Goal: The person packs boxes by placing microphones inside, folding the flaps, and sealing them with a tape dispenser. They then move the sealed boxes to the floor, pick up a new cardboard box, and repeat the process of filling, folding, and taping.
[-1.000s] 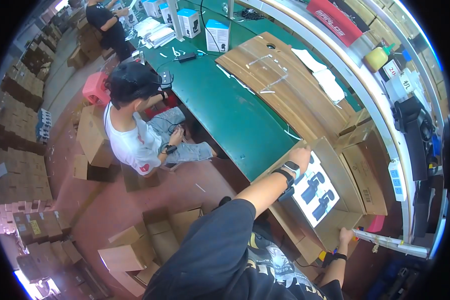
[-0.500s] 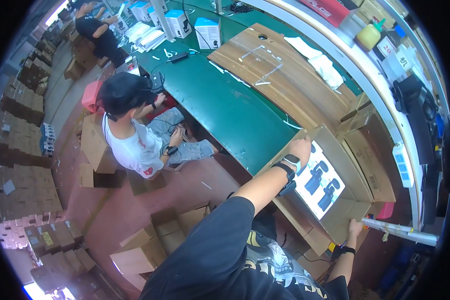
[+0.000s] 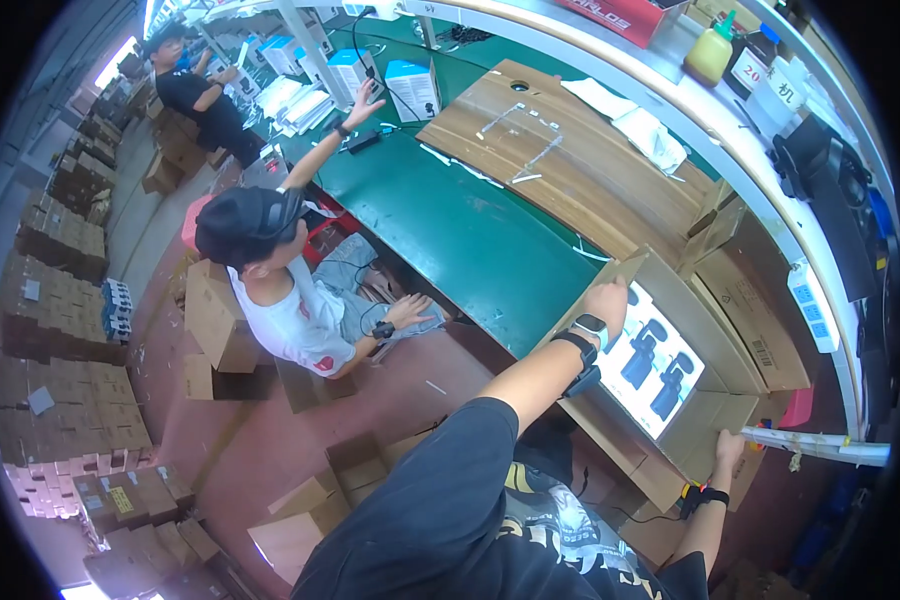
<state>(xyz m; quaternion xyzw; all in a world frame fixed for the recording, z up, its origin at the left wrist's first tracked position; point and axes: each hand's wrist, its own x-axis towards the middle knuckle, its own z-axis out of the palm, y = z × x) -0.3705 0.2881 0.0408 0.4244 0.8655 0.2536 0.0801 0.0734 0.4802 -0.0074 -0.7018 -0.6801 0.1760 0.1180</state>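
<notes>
A cardboard box [image 3: 715,380] with its flaps up stands at the right, off the end of the green table. Inside lie white product boxes [image 3: 655,365] printed with pictures of black devices. My left hand [image 3: 607,306] is closed on the far left edge of the cardboard box, with a watch and dark strap on that wrist. Lower right, my right hand [image 3: 731,447] grips the near right edge of the same box; some of its fingers are hidden.
A seated person [image 3: 290,290] works left of the green table [image 3: 420,240]; another person [image 3: 200,100] stands farther off. A wooden board [image 3: 510,120] lies on the table. Beside my box are another carton [image 3: 750,310] and a metal rail [image 3: 820,445]. Open cartons [image 3: 305,520] sit on the floor.
The seated person has raised one arm over the table and spread that hand. Both my hands keep their places on the cardboard box; the whole view has shifted slightly.
</notes>
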